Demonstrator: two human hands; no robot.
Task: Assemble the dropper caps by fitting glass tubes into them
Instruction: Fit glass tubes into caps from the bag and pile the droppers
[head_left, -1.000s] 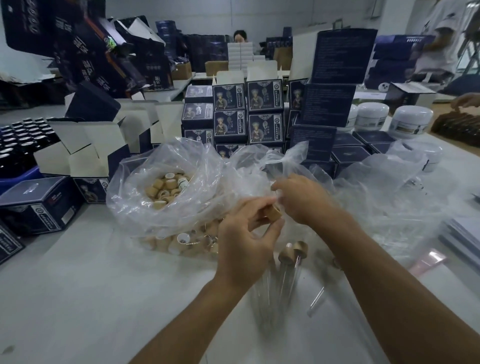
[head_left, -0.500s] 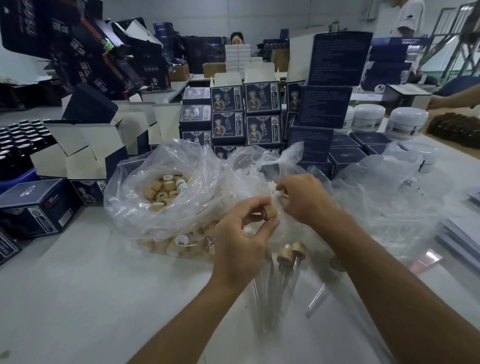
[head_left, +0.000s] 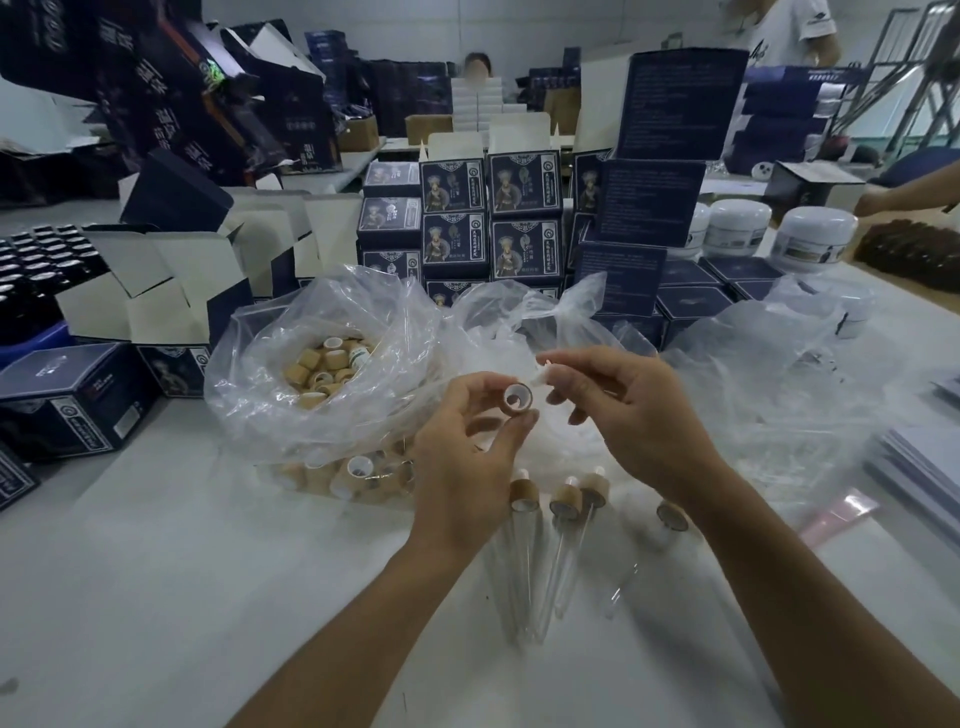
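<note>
My left hand (head_left: 467, 457) pinches a tan cap (head_left: 518, 398) between thumb and fingers, its white open inside facing the camera. My right hand (head_left: 634, 415) is just right of it, pinching a small white bulb piece (head_left: 542, 375) close to the cap's rim. Below the hands, several assembled droppers (head_left: 563, 551) with tan caps and clear glass tubes lie on the white table (head_left: 156, 597). A clear plastic bag (head_left: 291, 395) of loose tan caps (head_left: 324, 366) sits to the left.
Stacks of dark blue product boxes (head_left: 498, 218) stand behind the bags. Open white-lined cartons (head_left: 156, 280) and a tray of dark bottles (head_left: 36, 270) are at the left. White jars (head_left: 810, 239) and crumpled clear plastic (head_left: 779, 374) lie to the right. Another person's arm (head_left: 904, 195) reaches in far right.
My left hand has turned the cap so its white opening faces me. My right hand has drawn slightly away, now holding a small white piece near the cap.
</note>
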